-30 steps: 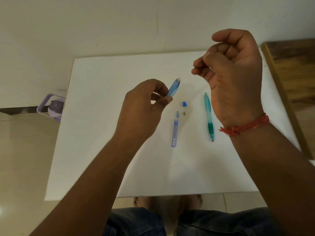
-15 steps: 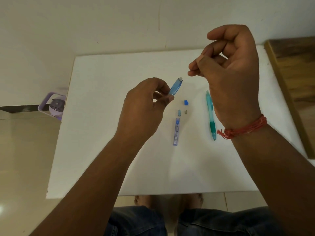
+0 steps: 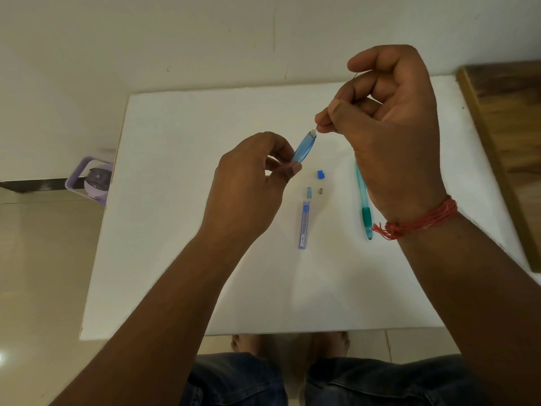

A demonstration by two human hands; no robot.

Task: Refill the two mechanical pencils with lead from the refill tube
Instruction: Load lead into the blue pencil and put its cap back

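White tabletop (image 3: 181, 218) against a pale wall carries the refill tube (image 3: 304, 224), lying flat and uncapped; its label bears print too small to read, and its contents cannot be made out. Just beyond its open end lie its clear cap (image 3: 309, 192), a small grey piece (image 3: 320, 190) and a blue cap (image 3: 321, 174). The left hand (image 3: 248, 189) grips the blue pencil (image 3: 305, 145), tilted up. The right hand (image 3: 392, 124) pinches a thin lead (image 3: 354, 75) at that pencil's open top. The teal pencil (image 3: 366, 213) lies beneath the right wrist.

wall: plain cream, faint scuffs, beyond the surface (image 3: 181, 200)
surface: white, rectangular
floor: pale glossy tiles (image 3: 38, 273), glare spot low left
right edge: wooden furniture (image 3: 509, 136)
left, floor level: lilac container (image 3: 93, 180)
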